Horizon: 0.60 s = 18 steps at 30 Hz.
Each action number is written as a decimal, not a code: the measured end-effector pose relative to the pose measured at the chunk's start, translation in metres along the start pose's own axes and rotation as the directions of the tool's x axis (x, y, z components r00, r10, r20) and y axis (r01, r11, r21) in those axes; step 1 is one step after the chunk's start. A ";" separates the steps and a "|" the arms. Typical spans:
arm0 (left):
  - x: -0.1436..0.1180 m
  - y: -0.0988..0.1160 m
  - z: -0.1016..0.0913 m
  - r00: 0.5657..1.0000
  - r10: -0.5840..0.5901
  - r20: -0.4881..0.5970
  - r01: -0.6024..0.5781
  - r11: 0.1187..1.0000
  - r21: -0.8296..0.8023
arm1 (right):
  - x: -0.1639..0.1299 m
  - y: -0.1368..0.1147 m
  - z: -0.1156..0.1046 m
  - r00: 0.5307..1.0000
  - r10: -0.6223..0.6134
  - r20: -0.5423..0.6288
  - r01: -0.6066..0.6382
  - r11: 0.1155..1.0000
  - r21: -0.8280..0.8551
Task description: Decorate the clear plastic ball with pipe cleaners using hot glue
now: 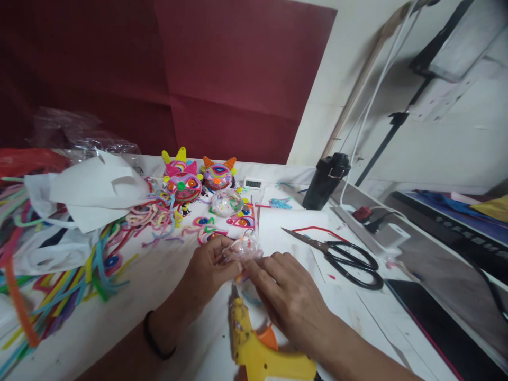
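Observation:
A clear, crinkled plastic ball (246, 244) with bits of colour in it is held between my hands, above the table's middle. My left hand (210, 267) pinches it from the left, thumb below and fingers behind. From the right, the fingers of my right hand (291, 296) close on its lower edge, where a small orange piece partly shows. Right below lies a yellow glue gun (260, 346), its nozzle pointing up toward the ball and its orange trigger beside my right wrist. Past the ball rest another clear ball (226, 203) and several flat, colourful eye-shaped pieces (242, 222).
Two finished-looking mask ornaments (184, 186) (219, 176) stand at the back. Pipe cleaners (83, 270) and white paper (97, 185) heap up on the left. To the right are black-handled scissors (349, 259), a black bottle (326, 181), a phone (440, 328) and a power strip (373, 227).

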State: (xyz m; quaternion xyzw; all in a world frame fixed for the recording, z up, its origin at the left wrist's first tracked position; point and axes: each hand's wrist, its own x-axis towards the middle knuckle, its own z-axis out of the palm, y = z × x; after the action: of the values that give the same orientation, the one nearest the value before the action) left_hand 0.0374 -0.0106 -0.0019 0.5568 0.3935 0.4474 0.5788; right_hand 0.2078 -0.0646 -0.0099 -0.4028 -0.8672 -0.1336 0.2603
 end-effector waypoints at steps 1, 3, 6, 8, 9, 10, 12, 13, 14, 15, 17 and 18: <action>0.000 -0.001 0.000 1.000 0.002 0.001 -0.002 1.000 0.004 | -0.001 0.000 0.001 1.000 0.002 0.008 -0.002 1.000 0.001; 0.000 -0.003 -0.001 1.000 0.004 -0.006 -0.004 1.000 0.005 | -0.003 0.000 0.003 1.000 0.002 0.017 -0.002 1.000 -0.001; 0.000 -0.004 0.000 1.000 -0.003 -0.023 0.003 1.000 -0.009 | -0.004 -0.001 0.005 1.000 -0.006 -0.011 0.006 1.000 0.006; 0.001 -0.004 0.001 0.999 -0.015 -0.037 0.014 1.000 -0.026 | -0.004 -0.003 0.005 0.999 -0.004 -0.049 0.005 1.000 0.020; 0.001 -0.004 0.002 0.999 -0.017 -0.044 0.015 0.999 -0.035 | -0.004 -0.004 0.006 0.998 0.005 -0.068 -0.002 0.999 0.033; 0.001 -0.004 0.002 0.999 -0.019 -0.050 0.017 0.999 -0.043 | -0.004 -0.005 0.006 0.996 0.019 -0.087 -0.014 0.999 0.051; 0.002 -0.006 0.002 0.998 -0.023 -0.063 0.019 0.998 -0.057 | -0.003 -0.008 0.007 0.991 0.052 -0.120 -0.041 0.995 0.092; 0.002 -0.008 0.002 0.997 -0.024 -0.073 0.019 0.998 -0.067 | -0.003 -0.009 0.007 0.989 0.068 -0.131 -0.053 0.992 0.114; 0.003 -0.009 0.003 0.996 -0.025 -0.086 0.019 0.997 -0.077 | -0.003 -0.010 0.007 0.987 0.082 -0.138 -0.063 0.989 0.136; 0.003 -0.010 0.002 0.995 -0.029 -0.097 0.021 0.996 -0.087 | -0.003 -0.011 0.008 0.985 0.094 -0.142 -0.072 0.985 0.157; 0.003 -0.012 0.002 0.994 -0.039 -0.107 0.028 0.994 -0.102 | -0.003 -0.012 0.008 0.983 0.122 -0.136 -0.093 0.975 0.201; 0.003 -0.013 0.002 0.993 -0.042 -0.108 0.031 0.994 -0.102 | -0.003 -0.012 0.008 0.982 0.137 -0.133 -0.105 0.970 0.221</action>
State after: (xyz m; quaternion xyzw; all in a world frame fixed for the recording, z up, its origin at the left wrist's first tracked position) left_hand 0.0413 -0.0079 -0.0149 0.4945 0.4118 0.4858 0.5914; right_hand 0.1974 -0.0704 -0.0184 -0.4138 -0.8287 -0.0533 0.3730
